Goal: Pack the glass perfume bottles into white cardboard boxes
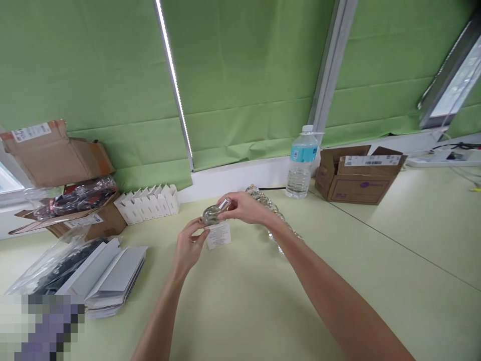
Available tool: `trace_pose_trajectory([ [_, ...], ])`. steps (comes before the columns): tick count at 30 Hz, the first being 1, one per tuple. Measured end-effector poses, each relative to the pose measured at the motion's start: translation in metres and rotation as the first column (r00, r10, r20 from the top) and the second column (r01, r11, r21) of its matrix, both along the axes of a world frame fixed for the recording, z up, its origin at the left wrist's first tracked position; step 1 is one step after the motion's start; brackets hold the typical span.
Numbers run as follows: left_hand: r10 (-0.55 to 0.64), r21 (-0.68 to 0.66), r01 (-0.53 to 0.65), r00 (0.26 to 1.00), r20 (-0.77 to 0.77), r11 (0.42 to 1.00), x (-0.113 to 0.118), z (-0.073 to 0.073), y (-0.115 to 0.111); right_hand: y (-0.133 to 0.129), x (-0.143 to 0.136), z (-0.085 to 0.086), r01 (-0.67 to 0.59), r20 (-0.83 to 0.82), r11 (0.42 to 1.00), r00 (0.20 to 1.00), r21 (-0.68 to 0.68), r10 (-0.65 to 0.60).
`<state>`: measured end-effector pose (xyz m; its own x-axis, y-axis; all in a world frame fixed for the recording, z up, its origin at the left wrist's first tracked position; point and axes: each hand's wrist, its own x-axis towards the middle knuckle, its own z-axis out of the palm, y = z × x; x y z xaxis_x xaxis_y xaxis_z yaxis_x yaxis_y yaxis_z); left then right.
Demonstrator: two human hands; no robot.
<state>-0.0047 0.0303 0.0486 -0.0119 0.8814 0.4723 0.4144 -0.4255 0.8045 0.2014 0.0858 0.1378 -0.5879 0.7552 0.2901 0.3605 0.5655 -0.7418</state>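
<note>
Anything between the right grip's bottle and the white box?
Nothing visible separates them: the bottle is at the top edge of the white box, held by the right grip; the left grip is at the box's left side.

1. The right hand [246,207] holds a glass bottle [211,214] by its silver cap [225,203] end, tilted, just over a printed white box [219,235].
2. The left hand [191,245] has its fingers at the box's upper left edge.
3. More glass bottles [263,199] line the pale green worktop [218,301], partly hidden by the right forearm.
4. Small white cartons [148,205] stand in a row farther left; folded white card [116,273] lies nearer.
5. A water bottle [299,163] stands beside an open cardboard box [361,183], before green blinds [248,75].
</note>
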Motion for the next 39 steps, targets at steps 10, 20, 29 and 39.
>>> trace_pose_trajectory([
  [10, -0.001, -0.075, 0.002, 1.000, 0.003, 0.997, 0.003, 0.002, -0.002, -0.003, -0.012, -0.008, 0.038, 0.189, 0.983, 0.979, 0.180, -0.072],
  [20, 0.000, -0.080, -0.002, 1.000, -0.024, 0.997, 0.008, -0.001, -0.003, -0.008, -0.014, -0.010, 0.002, 0.311, 0.984, 0.949, 0.179, -0.059],
  [29, -0.029, -0.062, 0.025, 0.997, -0.067, 0.998, 0.007, -0.004, -0.004, -0.012, -0.015, -0.012, -0.005, 0.427, 0.985, 0.901, 0.175, -0.071],
  [39, -0.066, -0.037, 0.062, 0.992, -0.111, 0.997, 0.006, -0.013, -0.001, -0.015, -0.029, -0.024, -0.003, 0.492, 0.933, 0.851, 0.359, -0.186],
])
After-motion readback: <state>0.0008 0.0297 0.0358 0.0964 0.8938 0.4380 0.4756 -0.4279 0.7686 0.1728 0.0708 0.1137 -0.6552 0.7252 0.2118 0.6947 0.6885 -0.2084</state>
